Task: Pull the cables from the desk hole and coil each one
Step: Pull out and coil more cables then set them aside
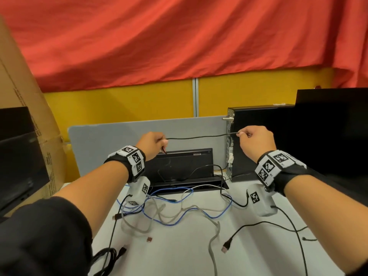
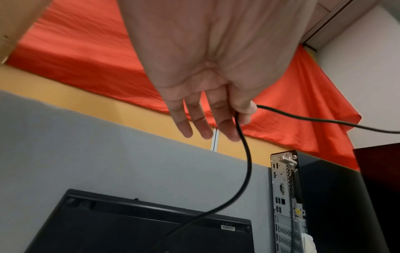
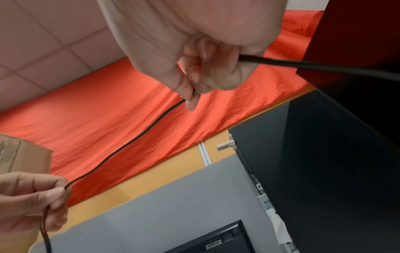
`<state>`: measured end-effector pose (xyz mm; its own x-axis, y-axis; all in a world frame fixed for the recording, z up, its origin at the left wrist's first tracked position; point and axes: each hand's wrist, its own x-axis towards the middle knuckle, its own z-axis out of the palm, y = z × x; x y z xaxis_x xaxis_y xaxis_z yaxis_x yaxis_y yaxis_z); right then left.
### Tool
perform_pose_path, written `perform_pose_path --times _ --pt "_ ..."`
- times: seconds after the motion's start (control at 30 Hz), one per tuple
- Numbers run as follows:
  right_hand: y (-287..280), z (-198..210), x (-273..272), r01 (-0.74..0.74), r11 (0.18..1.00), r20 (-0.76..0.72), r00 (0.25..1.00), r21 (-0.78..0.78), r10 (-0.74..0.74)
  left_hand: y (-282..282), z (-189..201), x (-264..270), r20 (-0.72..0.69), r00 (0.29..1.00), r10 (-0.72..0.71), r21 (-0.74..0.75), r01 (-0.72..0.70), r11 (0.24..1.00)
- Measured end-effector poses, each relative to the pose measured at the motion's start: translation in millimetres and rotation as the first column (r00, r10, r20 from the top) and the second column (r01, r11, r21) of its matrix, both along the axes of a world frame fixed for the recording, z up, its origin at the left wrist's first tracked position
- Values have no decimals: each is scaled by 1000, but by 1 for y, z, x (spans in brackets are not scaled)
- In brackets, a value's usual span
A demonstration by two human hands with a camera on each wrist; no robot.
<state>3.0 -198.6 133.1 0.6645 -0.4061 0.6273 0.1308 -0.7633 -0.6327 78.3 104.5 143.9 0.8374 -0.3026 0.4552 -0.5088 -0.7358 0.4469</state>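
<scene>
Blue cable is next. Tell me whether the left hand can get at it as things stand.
Probably not yet: the left hand pinches the black cable, stretched across to the right hand. The blue cable lies uncovered on the desk beneath, so the way looks free once that hand lets go.

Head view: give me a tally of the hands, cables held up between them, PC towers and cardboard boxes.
Hands: 2 (left hand, right hand)
Cable pinched by both hands: 1
Tower: 1
Box: 1
Total: 5
</scene>
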Motion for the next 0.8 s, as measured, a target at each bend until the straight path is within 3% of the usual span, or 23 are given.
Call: perform_pose_path --times 0.17,0.3,0.37,0.43,0.5,0.57,0.67,0.8 --pt "2 -5 3 49 998 0 999 42 -49 2 3 -3 -29 1000 2 -139 -6 990" --pt "-1 -9 5 121 984 -15 993 131 -120 -3 5 -7 -272 934 -230 -482 75 873" --pt "-7 -11 6 165 972 -36 986 167 -161 -3 8 -10 -266 939 -216 -404 94 910" --pt "-11 -14 6 214 956 -56 977 200 -207 -2 10 -13 -187 972 -141 -207 101 973" --pt "-15 -16 7 257 937 -77 966 237 -245 -1 10 -15 -115 987 -116 -64 109 992" --pt "-24 -17 8 310 909 -113 950 280 -290 5 9 -16 -63 992 -110 -17 109 994" --pt "-45 -18 4 378 866 -221 922 328 -319 27 7 -10 -18 999 -47 -108 45 993" --pt "-40 -24 4 234 956 -373 915 178 -155 34 11 -8 -46 998 -34 -277 20 961"
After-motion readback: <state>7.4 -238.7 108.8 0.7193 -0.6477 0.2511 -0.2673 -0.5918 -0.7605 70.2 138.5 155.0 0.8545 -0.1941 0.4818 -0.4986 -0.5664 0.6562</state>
